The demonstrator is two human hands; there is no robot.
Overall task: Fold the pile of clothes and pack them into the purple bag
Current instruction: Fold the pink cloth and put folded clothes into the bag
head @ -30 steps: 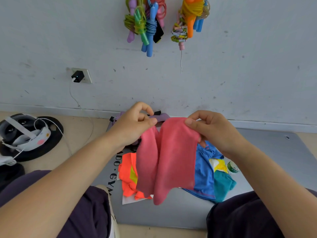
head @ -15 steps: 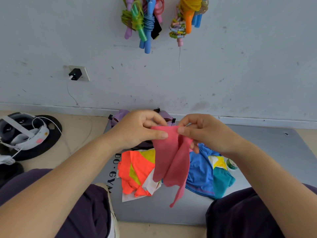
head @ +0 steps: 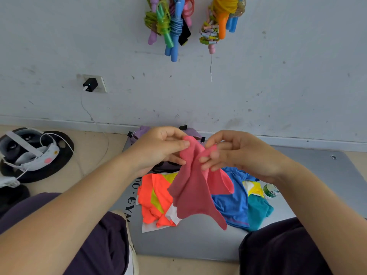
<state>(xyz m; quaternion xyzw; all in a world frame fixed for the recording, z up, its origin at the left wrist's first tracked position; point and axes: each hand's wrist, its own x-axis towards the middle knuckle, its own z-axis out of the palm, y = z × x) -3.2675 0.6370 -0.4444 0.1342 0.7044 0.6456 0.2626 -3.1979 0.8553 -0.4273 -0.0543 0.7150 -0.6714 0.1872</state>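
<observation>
Pink garment: hangs lengthwise, top bunched, tails pointing down over the mat.
Left hand: fingers pinch its top.
Right hand: fingers loosely pinch the top edge.

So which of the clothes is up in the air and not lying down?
The pink cloth garment. The left hand and right hand hold it up, while the orange shirt and blue shirt lie on the grey mat.
</observation>
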